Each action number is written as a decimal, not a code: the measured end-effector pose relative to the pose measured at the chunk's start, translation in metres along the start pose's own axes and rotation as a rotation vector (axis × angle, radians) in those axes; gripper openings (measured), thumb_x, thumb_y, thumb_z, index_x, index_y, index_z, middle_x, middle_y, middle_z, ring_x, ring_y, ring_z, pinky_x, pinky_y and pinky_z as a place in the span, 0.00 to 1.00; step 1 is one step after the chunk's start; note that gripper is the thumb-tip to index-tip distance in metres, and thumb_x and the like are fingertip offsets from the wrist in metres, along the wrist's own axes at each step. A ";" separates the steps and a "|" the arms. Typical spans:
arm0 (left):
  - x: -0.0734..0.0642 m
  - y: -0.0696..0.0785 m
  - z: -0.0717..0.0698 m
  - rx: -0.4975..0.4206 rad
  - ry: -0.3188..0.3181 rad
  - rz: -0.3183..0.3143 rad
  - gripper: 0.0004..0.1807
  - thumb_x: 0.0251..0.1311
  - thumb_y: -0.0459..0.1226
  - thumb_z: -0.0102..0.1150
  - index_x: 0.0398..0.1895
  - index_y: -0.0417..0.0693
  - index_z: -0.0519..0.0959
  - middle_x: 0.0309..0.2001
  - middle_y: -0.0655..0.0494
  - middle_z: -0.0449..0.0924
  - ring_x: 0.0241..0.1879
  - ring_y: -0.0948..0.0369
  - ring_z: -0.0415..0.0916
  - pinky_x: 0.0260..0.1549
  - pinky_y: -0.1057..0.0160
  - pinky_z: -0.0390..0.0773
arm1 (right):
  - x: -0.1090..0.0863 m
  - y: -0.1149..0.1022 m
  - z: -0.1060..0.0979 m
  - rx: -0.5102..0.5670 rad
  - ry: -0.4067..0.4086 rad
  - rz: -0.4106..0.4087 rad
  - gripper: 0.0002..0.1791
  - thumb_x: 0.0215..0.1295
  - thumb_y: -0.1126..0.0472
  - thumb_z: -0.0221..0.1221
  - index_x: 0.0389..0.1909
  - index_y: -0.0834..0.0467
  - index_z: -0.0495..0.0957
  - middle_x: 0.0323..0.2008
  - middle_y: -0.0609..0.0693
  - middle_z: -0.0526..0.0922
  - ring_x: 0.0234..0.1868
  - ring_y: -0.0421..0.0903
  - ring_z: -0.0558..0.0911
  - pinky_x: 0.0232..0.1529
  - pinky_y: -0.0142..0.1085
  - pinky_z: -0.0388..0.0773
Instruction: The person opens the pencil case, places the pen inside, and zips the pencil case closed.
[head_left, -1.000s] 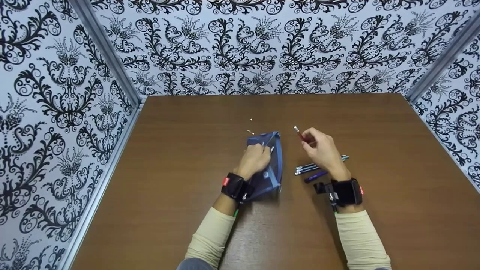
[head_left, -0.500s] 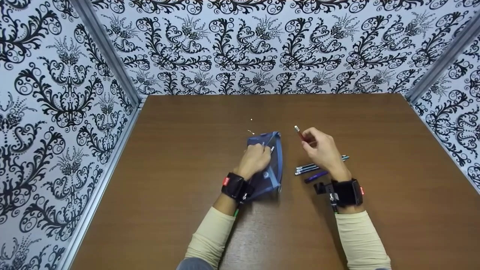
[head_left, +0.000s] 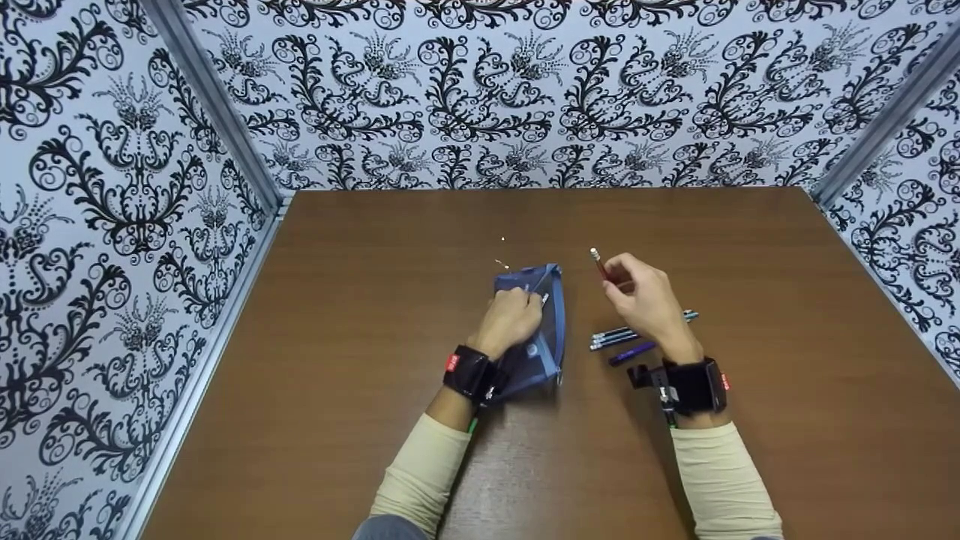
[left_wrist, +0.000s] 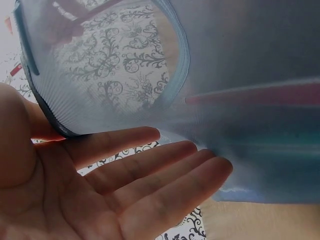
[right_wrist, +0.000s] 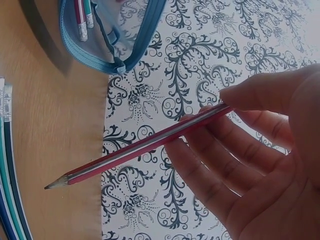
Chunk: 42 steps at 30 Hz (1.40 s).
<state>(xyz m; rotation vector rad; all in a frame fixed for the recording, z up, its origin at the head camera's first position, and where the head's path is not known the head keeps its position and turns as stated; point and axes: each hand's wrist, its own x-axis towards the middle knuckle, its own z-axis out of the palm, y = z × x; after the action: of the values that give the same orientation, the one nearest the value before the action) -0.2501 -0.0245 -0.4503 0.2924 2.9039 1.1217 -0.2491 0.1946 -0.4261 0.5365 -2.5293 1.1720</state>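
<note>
My left hand (head_left: pixel 510 319) holds a translucent blue zippered pencil case (head_left: pixel 553 341), its thumb and forefinger pinching the edge in the left wrist view. The other fingers lie nearly straight along the case's side there. A red pencil (left_wrist: pixel 265 97) shows through the mesh. Looking from the right wrist, I see the unzipped mouth and the eraser ends of two pencils (right_wrist: pixel 81 25) within. My right hand (head_left: pixel 643 300) pinches another red pencil (right_wrist: pixel 130 147) with a white stripe, apart from the case. Its sharpened tip points downward, its eraser end up and away in the head view.
Several dark and teal pencils (head_left: pixel 611 339) lie on the brown table (head_left: pixel 360 315) beneath the right hand, beside a purple pen (head_left: pixel 631 353). Small white bits (head_left: pixel 502 265) lie behind the case. Patterned panels (head_left: pixel 510 97) enclose the table's back and sides.
The red pencil's eraser end has shifted slightly up and to the right as it tilts in the right fingers. The left hand and the case have stayed put.
</note>
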 end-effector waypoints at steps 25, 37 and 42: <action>0.001 -0.001 0.001 0.017 -0.001 -0.006 0.22 0.71 0.42 0.41 0.18 0.46 0.74 0.38 0.40 0.84 0.38 0.47 0.82 0.39 0.49 0.79 | -0.001 -0.006 -0.002 0.007 0.033 0.002 0.08 0.62 0.73 0.60 0.41 0.67 0.77 0.36 0.59 0.84 0.38 0.53 0.84 0.41 0.38 0.82; 0.002 -0.002 0.002 0.005 -0.012 -0.027 0.22 0.71 0.42 0.41 0.16 0.50 0.70 0.34 0.43 0.82 0.34 0.50 0.80 0.35 0.52 0.78 | 0.000 -0.008 -0.002 0.017 0.041 0.036 0.08 0.62 0.72 0.61 0.42 0.67 0.77 0.36 0.60 0.83 0.38 0.54 0.83 0.38 0.23 0.76; 0.003 -0.002 0.001 -0.003 -0.018 -0.031 0.22 0.71 0.42 0.40 0.16 0.51 0.69 0.32 0.43 0.81 0.32 0.51 0.79 0.32 0.54 0.78 | 0.000 -0.009 -0.002 0.022 0.062 0.043 0.08 0.62 0.71 0.61 0.42 0.67 0.78 0.35 0.59 0.83 0.37 0.53 0.83 0.36 0.20 0.74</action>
<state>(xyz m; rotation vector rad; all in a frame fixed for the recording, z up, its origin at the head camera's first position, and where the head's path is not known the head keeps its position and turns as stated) -0.2528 -0.0247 -0.4522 0.2554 2.8809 1.1132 -0.2445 0.1906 -0.4189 0.4467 -2.4898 1.2140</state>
